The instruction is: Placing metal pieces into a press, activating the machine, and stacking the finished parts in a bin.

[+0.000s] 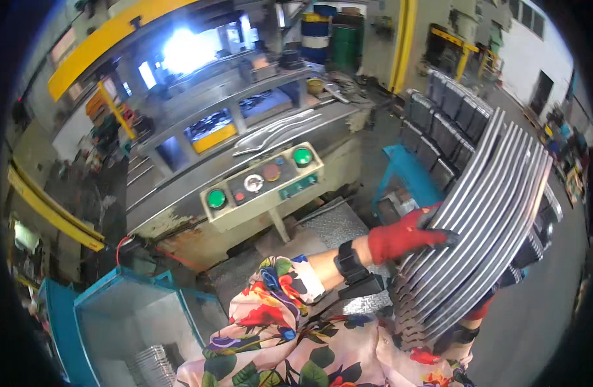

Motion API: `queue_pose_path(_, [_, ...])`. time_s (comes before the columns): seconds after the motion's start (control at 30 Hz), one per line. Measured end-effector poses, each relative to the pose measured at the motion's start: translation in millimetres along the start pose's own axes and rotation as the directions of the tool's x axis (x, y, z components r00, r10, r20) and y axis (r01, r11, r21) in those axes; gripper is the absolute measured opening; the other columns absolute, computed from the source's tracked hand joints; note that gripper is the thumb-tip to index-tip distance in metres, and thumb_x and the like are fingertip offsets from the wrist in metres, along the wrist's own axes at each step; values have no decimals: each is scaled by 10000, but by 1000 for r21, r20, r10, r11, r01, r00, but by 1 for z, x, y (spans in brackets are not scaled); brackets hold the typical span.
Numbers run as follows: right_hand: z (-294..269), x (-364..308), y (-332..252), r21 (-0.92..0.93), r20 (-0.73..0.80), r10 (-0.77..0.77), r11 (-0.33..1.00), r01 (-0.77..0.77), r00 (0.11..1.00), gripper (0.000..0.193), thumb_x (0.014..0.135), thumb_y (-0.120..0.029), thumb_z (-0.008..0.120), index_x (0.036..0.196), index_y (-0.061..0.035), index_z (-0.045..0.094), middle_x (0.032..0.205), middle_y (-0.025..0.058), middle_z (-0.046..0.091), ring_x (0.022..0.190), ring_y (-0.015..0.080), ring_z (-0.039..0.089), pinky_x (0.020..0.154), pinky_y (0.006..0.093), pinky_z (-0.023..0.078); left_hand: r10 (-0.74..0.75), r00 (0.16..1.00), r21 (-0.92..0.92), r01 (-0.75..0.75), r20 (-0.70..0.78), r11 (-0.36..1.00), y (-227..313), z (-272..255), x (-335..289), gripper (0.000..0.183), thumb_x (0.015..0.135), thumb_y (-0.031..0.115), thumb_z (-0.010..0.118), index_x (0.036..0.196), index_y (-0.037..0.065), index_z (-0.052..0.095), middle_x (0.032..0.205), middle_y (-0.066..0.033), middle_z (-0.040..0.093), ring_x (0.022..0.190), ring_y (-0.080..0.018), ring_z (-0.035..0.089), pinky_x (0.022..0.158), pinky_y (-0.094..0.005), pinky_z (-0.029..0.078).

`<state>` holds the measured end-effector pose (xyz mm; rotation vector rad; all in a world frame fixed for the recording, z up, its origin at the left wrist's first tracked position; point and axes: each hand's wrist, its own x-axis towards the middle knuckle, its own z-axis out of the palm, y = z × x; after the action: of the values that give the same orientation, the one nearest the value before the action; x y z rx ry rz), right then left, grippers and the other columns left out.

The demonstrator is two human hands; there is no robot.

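Note:
A thick stack of long, curved, ribbed metal strips is carried at my right side, slanting up and away from me. My left hand, in a red glove with a black wrist band, lies on top of the stack with its fingers curled over the strips' edge. My right hand, also in a red glove, is mostly hidden beneath the lower end of the stack and supports it from below. Floral sleeves cover both arms.
A press stands ahead, with a cream control box bearing two green buttons and loose bent strips on its bed. A blue bin holding metal parts sits at lower left. A blue stand and rows of dark stacked parts are at right.

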<state>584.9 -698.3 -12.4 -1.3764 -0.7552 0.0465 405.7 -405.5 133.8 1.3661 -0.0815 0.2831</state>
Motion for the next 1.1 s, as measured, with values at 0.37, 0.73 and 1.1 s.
queue_pose_path(0.37, [217,115,52,571,355,269,696,-436,895,316,928,-232,368,1143,-36,490,1046,64,568,906,144,551,793,283,449,-100,929,-22,99,-355,995,-7,-113,-33,423,852,132,517,1260,58,432,1208,-57,498,1116,-127,454,959,-267,338])
queue_pose_path(0.73, [415,210,112,255,528,242,869,-424,814,431,941,-203,333,1296,40,326,1315,107,384,1196,159,365,1002,278,266,-77,877,54,116,-475,992,-83,-375,-21,446,800,180,532,1225,61,470,1211,-133,492,1136,-271,447,988,-363,310])
queue_pose_path(1.1, [538,254,138,324,433,519,674,-664,737,394,934,-211,357,1258,7,407,1207,88,488,1099,143,456,939,267,330,145,926,574,89,-348,814,-25,-485,1,361,865,164,481,1203,38,476,1162,-106,521,1056,-191,494,943,-307,359])
